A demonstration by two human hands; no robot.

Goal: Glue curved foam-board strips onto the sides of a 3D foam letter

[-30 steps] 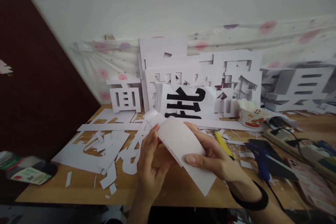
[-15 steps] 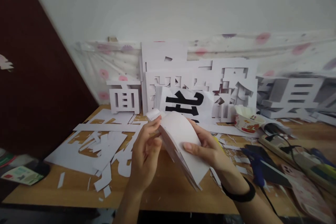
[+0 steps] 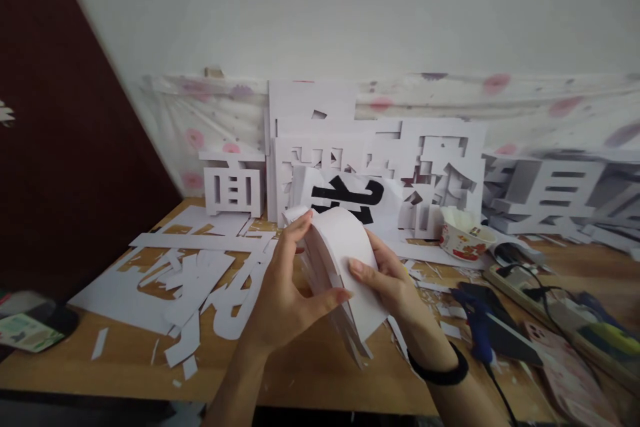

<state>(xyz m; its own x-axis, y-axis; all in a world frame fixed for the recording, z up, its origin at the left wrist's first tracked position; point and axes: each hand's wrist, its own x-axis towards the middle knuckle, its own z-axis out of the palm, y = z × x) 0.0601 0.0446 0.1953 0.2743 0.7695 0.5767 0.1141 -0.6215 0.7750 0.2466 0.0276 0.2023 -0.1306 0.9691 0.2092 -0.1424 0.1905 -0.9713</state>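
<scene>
A curved white paper piece point(image 3: 345, 240) with thin side walls is held up above the table in front of me. My right hand point(image 3: 393, 280) grips its right side, thumb pressed on the outer face and fingers behind. My left hand point(image 3: 295, 287) is at the left side, fingertips at the upper edge and thumb stretched across to the lower face. Behind the piece stands a white sheet printed with a black character point(image 3: 347, 192), its lower part hidden by the paper and my hands.
White cut-out characters point(image 3: 234, 183) stand along the back. Paper scraps point(image 3: 185, 280) litter the left. On the right are a paper bowl point(image 3: 467, 237), a blue glue gun point(image 3: 480, 333), a power strip point(image 3: 525, 287) and a pink phone point(image 3: 570, 363). A bottle point(image 3: 37, 323) lies far left.
My left thumb has swung rightward onto the paper's lower face. The paper piece has turned slightly and looks more bent at the top. The view has shifted a little.
</scene>
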